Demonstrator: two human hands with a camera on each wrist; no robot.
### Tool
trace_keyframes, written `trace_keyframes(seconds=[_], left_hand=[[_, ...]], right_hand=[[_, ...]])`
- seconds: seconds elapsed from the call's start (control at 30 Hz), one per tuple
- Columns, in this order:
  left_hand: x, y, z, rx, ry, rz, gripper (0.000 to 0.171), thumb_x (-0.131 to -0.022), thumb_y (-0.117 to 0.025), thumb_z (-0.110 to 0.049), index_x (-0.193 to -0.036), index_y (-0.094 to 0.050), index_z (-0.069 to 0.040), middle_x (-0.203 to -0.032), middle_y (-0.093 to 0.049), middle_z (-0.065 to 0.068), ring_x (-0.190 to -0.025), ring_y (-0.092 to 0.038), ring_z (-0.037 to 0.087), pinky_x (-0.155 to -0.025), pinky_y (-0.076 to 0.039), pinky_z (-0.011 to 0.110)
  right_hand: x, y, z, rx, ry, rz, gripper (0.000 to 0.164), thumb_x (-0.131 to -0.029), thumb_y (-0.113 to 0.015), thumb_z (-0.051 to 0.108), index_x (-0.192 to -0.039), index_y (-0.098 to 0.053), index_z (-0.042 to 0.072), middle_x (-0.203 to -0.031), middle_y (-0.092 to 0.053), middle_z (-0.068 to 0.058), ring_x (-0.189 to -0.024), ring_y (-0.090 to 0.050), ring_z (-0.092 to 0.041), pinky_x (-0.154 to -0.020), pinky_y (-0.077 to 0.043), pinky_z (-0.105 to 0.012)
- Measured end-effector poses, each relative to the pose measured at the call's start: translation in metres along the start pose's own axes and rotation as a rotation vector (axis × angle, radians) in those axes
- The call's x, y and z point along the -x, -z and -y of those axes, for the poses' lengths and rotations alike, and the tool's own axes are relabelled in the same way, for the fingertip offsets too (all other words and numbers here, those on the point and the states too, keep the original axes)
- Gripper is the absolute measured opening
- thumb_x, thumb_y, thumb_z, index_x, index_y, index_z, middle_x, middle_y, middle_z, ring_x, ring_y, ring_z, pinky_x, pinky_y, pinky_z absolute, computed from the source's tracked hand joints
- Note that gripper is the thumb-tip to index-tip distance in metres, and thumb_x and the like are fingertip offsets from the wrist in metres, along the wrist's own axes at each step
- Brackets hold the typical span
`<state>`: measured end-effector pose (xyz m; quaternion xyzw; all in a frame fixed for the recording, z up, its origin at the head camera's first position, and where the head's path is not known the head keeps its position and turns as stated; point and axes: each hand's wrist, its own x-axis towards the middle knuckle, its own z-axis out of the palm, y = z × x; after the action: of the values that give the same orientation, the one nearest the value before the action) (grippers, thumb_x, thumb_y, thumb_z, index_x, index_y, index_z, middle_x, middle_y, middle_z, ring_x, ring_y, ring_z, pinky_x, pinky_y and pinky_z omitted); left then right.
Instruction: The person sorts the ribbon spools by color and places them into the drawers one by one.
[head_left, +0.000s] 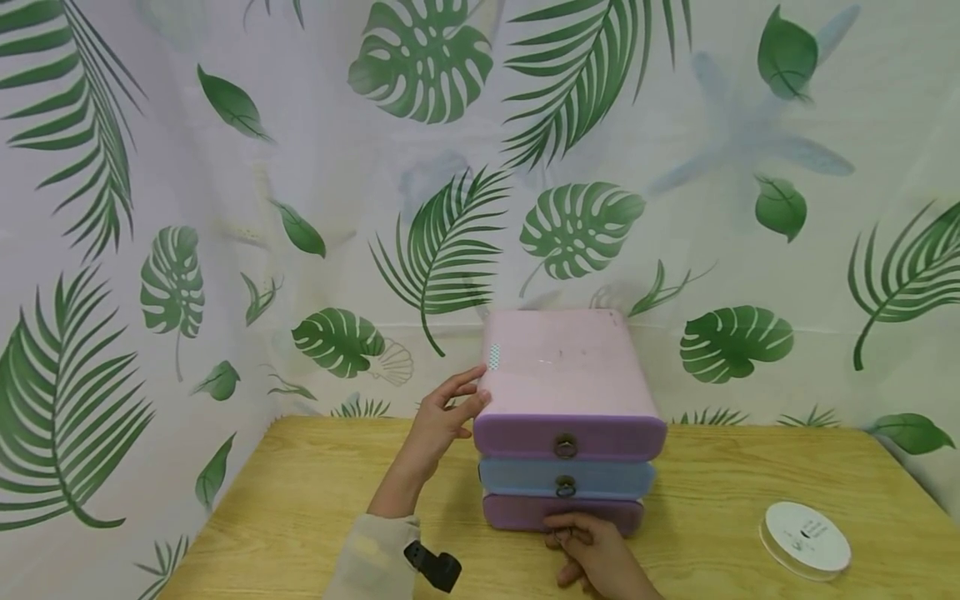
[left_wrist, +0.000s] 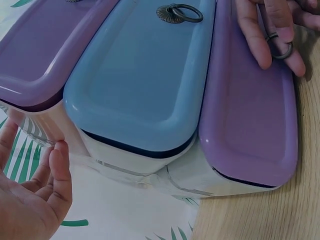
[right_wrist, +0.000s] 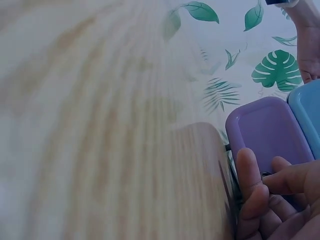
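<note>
A small drawer unit with a pale pink top [head_left: 562, 358] stands on the table, its fronts facing me. Its top drawer [head_left: 517, 439] is purple, the middle drawer [head_left: 517, 477] blue and the bottom drawer [head_left: 513, 512] purple. Each front bears a dark metal ring pull. My left hand [head_left: 438, 417] touches the unit's left side near the top, fingers extended and slightly bent. Down at the bottom drawer, my right hand [head_left: 596, 554] holds the ring pull [left_wrist: 287, 52] with its fingers. All three drawers appear closed or nearly so.
A white spool [head_left: 806, 540] lies flat on the wood-grain table [head_left: 735, 475] at the right. Behind the unit hangs a white cloth [head_left: 315, 275] printed with green leaves. A black band [head_left: 435, 567] is on the left wrist.
</note>
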<state>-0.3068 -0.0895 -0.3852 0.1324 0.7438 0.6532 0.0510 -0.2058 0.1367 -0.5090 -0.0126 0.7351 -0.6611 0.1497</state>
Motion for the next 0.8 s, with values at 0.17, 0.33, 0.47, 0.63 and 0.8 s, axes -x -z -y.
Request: trace_keyframes(seconds=[0.17, 0.33, 0.47, 0.63, 0.8], left_hand=[[-0.001, 0.001, 0.001, 0.007, -0.001, 0.002, 0.046, -0.092, -0.065, -0.028, -0.137, -0.055, -0.027, -0.135, -0.050, 0.014, -0.092, -0.056, 0.014, -0.069, -0.047, 0.029], [0.000, 0.001, 0.002, 0.005, 0.001, 0.005, 0.046, -0.092, -0.065, -0.028, -0.137, -0.055, -0.027, -0.135, -0.050, 0.013, -0.093, -0.056, 0.014, -0.070, -0.047, 0.030], [0.000, 0.001, 0.004, -0.002, 0.005, -0.001, 0.046, -0.092, -0.066, -0.029, -0.137, -0.056, -0.027, -0.134, -0.051, 0.013, -0.092, -0.056, 0.014, -0.070, -0.048, 0.031], [0.000, 0.001, 0.004, -0.010, 0.002, 0.002, 0.047, -0.091, -0.066, -0.030, -0.137, -0.056, -0.027, -0.134, -0.051, 0.013, -0.092, -0.057, 0.014, -0.070, -0.048, 0.030], [0.001, 0.001, 0.002, 0.006, -0.005, 0.016, 0.047, -0.092, -0.065, -0.028, -0.138, -0.054, -0.027, -0.135, -0.050, 0.013, -0.093, -0.057, 0.013, -0.070, -0.048, 0.030]], right_hand=[[0.005, 0.000, 0.000, -0.049, -0.026, 0.034, 0.034, -0.101, -0.047, 0.010, -0.130, -0.054, -0.006, -0.100, -0.069, -0.002, -0.061, -0.063, -0.008, -0.050, -0.041, -0.020], [0.011, 0.002, -0.004, -0.061, 0.003, 0.074, 0.037, -0.099, -0.050, 0.011, -0.130, -0.053, -0.011, -0.100, -0.070, -0.004, -0.066, -0.064, -0.012, -0.057, -0.049, -0.023], [0.016, 0.003, -0.008, -0.091, 0.008, 0.119, 0.041, -0.097, -0.053, 0.012, -0.129, -0.051, -0.014, -0.103, -0.071, -0.007, -0.071, -0.065, -0.015, -0.066, -0.053, -0.027], [0.022, 0.005, -0.009, -0.084, 0.016, 0.139, 0.045, -0.096, -0.057, 0.016, -0.129, -0.052, -0.014, -0.104, -0.071, -0.011, -0.077, -0.066, -0.016, -0.071, -0.054, -0.029], [0.028, 0.006, -0.011, -0.135, 0.034, 0.184, 0.050, -0.095, -0.060, 0.021, -0.127, -0.052, -0.016, -0.106, -0.071, -0.013, -0.090, -0.068, -0.011, -0.077, -0.054, -0.025]])
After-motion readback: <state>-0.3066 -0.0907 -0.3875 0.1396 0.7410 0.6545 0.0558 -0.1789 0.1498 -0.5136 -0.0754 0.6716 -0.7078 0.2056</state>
